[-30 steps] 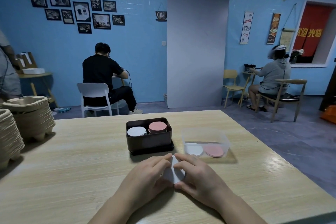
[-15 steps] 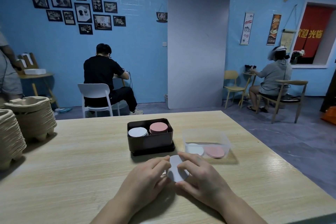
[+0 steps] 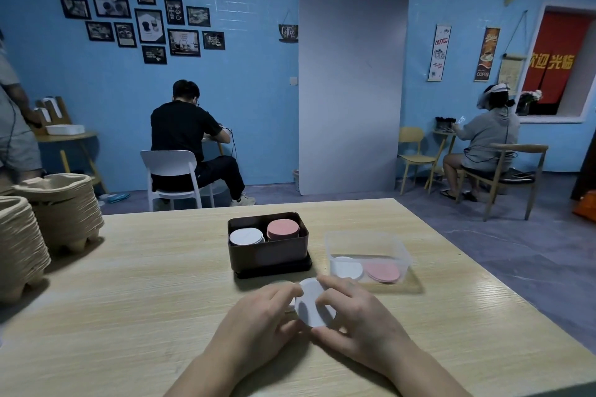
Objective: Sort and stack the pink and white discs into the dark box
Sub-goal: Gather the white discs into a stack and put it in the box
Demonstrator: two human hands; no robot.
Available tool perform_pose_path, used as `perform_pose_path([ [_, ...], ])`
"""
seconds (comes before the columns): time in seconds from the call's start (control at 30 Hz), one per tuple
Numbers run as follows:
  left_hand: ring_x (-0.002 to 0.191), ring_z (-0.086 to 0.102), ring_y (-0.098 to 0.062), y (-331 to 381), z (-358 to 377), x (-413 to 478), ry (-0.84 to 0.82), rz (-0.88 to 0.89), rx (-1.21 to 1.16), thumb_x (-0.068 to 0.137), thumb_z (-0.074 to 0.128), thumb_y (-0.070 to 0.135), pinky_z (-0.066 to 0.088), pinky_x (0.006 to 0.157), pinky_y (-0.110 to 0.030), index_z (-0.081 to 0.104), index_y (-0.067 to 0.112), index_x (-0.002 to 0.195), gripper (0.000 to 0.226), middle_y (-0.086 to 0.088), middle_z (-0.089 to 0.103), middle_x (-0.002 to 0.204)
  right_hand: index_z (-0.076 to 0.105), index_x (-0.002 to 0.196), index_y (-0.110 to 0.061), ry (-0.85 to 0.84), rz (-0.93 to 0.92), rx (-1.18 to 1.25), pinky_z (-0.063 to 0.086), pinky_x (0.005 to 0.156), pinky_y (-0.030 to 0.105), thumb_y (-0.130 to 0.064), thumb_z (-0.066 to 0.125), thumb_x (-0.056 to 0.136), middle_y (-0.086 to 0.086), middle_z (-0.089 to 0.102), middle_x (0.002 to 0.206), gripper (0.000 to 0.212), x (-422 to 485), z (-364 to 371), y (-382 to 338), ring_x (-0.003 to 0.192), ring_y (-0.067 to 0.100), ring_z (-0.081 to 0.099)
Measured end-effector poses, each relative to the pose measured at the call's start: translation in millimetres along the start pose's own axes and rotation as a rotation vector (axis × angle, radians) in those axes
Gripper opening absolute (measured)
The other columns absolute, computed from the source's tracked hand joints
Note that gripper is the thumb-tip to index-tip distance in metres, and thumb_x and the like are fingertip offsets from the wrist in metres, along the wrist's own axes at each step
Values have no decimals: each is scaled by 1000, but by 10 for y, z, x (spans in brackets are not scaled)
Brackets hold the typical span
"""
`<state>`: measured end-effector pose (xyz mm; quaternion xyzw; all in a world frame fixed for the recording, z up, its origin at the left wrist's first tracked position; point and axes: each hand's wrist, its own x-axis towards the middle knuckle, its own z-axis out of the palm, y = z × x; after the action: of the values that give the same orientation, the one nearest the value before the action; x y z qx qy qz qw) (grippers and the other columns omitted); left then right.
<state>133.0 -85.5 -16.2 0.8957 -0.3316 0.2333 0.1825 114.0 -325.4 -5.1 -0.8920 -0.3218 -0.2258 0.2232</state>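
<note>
White disc (image 3: pixel 311 301) sits tilted between both hands, low over the table (image 3: pixel 129 284) and just in front of the dark box (image 3: pixel 267 256). The right hand's fingers (image 3: pixel 332 284) curl over its far rim with the thumb under the near edge, pinching it. The left hand's fingertips (image 3: pixel 290 292) are bent against the opposite rim, so each hand grips one side. A pale edge shows beside the left fingertips, but whether that is a second disc cannot be told.

It looks thin, flat and light, probably stiff enough to keep its shape, and too smooth to lift easily off a flat surface. The rim is the sensible place to hold it, with thumb and forefinger across the width.

Beyond the left hand (image 3: pixel 254 316) and right hand (image 3: pixel 358 313), the dark box holds a white stack (image 3: pixel 246 236) on the left and a pink stack (image 3: pixel 283 229) on the right, both near the brim. The white disc likely belongs on the left one, lowered flat so it does not slide off. To the right, a clear container (image 3: pixel 400 246) holds loose white discs (image 3: pixel 346 267) and pink discs (image 3: pixel 383 272).
</note>
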Motion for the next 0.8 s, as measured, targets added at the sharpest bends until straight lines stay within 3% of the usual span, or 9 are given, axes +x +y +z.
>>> perform_pose_path([
  [0.2,126,51,-7,-43,-40,10,-3,-223,23,89,43,62,44,96,-28,60,34,112,40,17,58,131,58,91,-26,32,43,-16,42,98,17,-54,71,82,-7,59,135,32,-15,-7,-2,120,13,57],
  [0.3,105,53,-5,-41,-27,24,-54,-283,46,86,31,68,41,89,-28,56,35,96,42,21,57,103,58,91,-26,20,64,-23,39,99,15,-56,69,82,-7,58,137,33,-19,-1,13,123,11,55],
  [0.5,95,48,-3,-58,-43,22,-21,-325,-5,86,48,61,43,83,-28,50,32,87,29,22,54,90,58,92,-28,6,74,-29,42,99,18,-57,69,82,-9,56,139,32,-19,6,30,124,10,53],
  [0.8,90,58,-15,-34,-75,-14,145,-362,80,90,66,41,49,72,-31,53,28,96,20,15,59,98,57,93,-28,-29,102,-51,39,101,18,-58,66,82,-12,51,144,34,-25,-3,30,130,7,46],
])
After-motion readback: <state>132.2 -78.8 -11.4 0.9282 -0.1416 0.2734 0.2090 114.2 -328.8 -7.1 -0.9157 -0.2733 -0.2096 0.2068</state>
